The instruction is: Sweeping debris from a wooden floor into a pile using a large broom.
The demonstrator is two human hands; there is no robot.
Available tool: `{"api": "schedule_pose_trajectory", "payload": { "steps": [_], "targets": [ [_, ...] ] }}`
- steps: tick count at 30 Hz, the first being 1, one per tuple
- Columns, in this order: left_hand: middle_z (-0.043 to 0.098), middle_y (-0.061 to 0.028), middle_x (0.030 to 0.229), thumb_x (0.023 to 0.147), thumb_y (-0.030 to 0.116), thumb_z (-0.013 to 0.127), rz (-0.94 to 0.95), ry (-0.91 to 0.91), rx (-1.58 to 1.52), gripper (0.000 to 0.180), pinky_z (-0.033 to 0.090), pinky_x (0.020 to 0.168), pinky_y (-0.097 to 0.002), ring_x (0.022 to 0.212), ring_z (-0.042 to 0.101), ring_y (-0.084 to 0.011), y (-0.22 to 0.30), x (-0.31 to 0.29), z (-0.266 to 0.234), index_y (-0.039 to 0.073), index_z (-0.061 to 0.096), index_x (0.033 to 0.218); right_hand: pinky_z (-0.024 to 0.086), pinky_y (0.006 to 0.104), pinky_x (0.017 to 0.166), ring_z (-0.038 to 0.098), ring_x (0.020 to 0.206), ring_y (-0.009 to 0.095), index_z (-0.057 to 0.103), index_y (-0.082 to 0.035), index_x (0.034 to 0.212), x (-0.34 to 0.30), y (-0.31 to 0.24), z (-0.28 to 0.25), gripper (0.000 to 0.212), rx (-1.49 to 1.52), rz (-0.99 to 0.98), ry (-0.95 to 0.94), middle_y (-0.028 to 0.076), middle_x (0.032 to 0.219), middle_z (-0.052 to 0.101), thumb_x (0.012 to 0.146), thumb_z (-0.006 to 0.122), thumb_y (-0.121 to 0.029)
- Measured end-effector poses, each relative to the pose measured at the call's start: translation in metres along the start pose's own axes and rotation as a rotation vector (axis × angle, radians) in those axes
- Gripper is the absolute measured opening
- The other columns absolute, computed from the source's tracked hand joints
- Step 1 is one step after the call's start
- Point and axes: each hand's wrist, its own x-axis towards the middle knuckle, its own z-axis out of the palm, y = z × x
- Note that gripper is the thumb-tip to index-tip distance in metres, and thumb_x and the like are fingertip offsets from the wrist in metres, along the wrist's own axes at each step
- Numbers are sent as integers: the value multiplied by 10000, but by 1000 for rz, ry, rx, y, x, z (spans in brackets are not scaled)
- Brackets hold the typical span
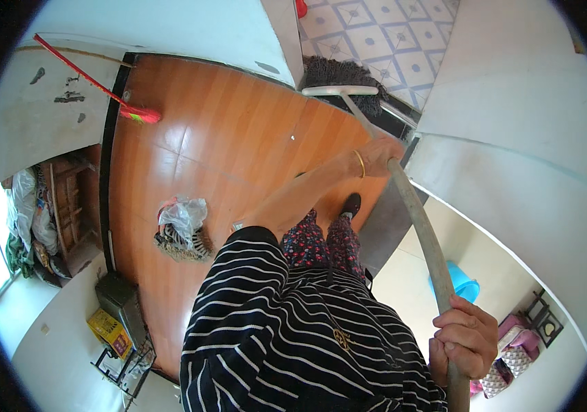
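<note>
A mop with a long pale wooden handle [417, 216] runs across in front of me on the right. My left hand [381, 156], with a gold bracelet at its wrist, is closed around the handle partway down toward the mop head. Higher up the handle, close to my body, my right hand [466, 338] wraps its fingers around it. At the far end a white crossbar [340, 90] carries dark grey shaggy strands [338, 73], which lie by the doorway sill.
A red broom [139, 113] leans against the left wall. On the wood-look floor [238, 123] sits a bundle with a clear plastic bag [185, 214]. White and blue patterned tiles [379, 41] lie beyond the doorway. A blue basin or bucket [464, 283] stands at right.
</note>
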Motion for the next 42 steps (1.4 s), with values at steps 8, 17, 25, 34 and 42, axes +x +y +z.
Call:
{"api": "schedule_pose_trajectory", "payload": {
  "steps": [8,17,25,34,42],
  "targets": [
    [508,-109,645,578,86,585,5,217,-54,138,388,649,-387,723,516,-312,-9,-47,2,58,451,586,542,395,625,605,577,205,410,-39,649,7,3,17,302,111,-130,-138,85,654,555,559,686,41],
    [520,-110,663,552,91,604,-125,323,2,142,373,676,-395,729,527,-308,16,-105,14,70,473,601,541,401,607,610,534,208,434,-75,709,-6,7,7,263,217,-52,-27,59,581,545,620,675,-16],
    [517,-102,610,533,135,636,-292,341,211,166,384,616,-394,640,533,-310,77,-141,-36,76,502,611,507,350,484,497,378,171,433,-111,717,-18,16,-30,144,298,-73,350,34,474,473,707,577,-111],
    [485,-65,565,475,166,655,-210,678,367,220,385,548,-367,566,513,-276,88,-190,-109,101,467,568,465,306,518,470,407,160,465,-98,688,12,21,-19,82,513,-63,590,27,488,453,721,538,-118],
    [534,-72,668,626,154,631,-687,474,358,142,374,697,-392,729,533,-280,-63,-254,-99,113,495,623,409,527,834,570,696,289,504,-48,769,38,44,135,146,711,79,-69,119,702,569,684,613,-1]
  ]
}}
